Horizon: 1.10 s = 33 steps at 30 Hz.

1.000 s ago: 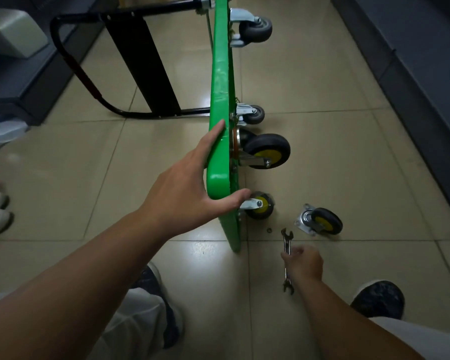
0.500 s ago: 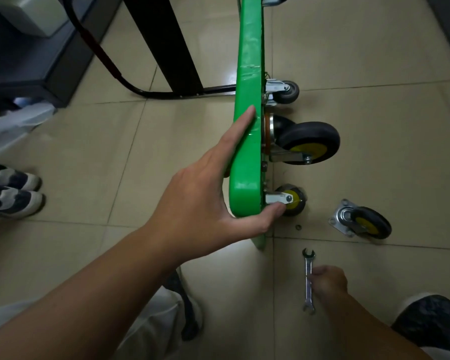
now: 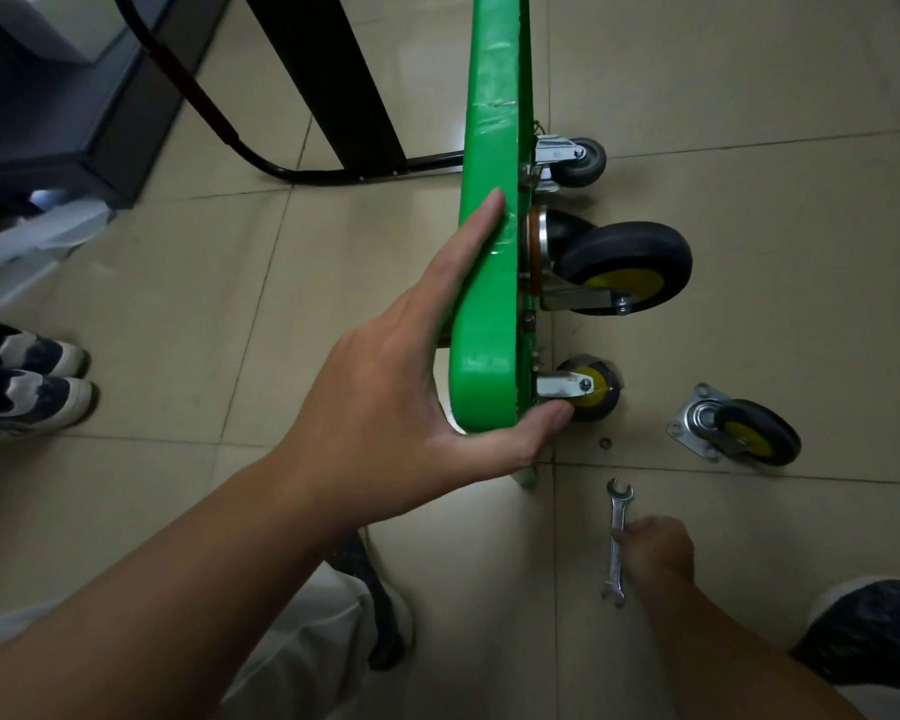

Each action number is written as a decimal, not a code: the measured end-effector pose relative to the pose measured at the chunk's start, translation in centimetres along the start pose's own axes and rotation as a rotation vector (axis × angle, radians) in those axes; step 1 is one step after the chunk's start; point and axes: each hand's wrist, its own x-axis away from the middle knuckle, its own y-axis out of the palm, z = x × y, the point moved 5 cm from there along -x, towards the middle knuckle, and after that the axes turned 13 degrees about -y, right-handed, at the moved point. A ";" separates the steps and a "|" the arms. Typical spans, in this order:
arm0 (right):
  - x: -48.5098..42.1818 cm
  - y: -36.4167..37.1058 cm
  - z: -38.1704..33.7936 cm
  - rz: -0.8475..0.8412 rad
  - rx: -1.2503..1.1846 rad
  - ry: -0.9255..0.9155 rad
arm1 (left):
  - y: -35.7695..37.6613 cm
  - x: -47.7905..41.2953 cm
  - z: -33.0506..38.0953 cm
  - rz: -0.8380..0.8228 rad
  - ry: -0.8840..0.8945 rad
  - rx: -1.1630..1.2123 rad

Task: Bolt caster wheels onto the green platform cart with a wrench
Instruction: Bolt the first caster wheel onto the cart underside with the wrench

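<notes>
Green platform cart on edge, corner in grasp of left hand; wrench inside curled right hand.

The cart runs off the top edge and hides most fingers of the left hand. The right hand covers the middle of the wrench. The speck near the wheel is too small to name.

Left hand outstretched, clasped over the cart edge; right hand low, curled round the wrench.
</notes>
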 end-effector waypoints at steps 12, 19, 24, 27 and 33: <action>2.1 -2.6 -7.0 0.089 -0.104 -0.199 | -0.3 0.3 -0.1 -0.037 -0.029 0.060; 13.1 -9.1 -25.5 0.126 -0.763 -0.799 | -1.1 0.6 -0.7 -0.054 -0.073 0.159; 15.7 -9.3 -27.4 -0.027 -0.912 -0.651 | -2.0 0.8 -1.4 -0.064 -0.066 0.120; 15.7 -8.5 -27.6 -0.040 -0.988 -0.575 | -2.2 0.9 -1.7 -0.058 -0.070 0.088; 15.0 -6.9 -27.5 -0.045 -1.074 -0.474 | -2.3 1.0 -1.9 -0.039 -0.066 0.061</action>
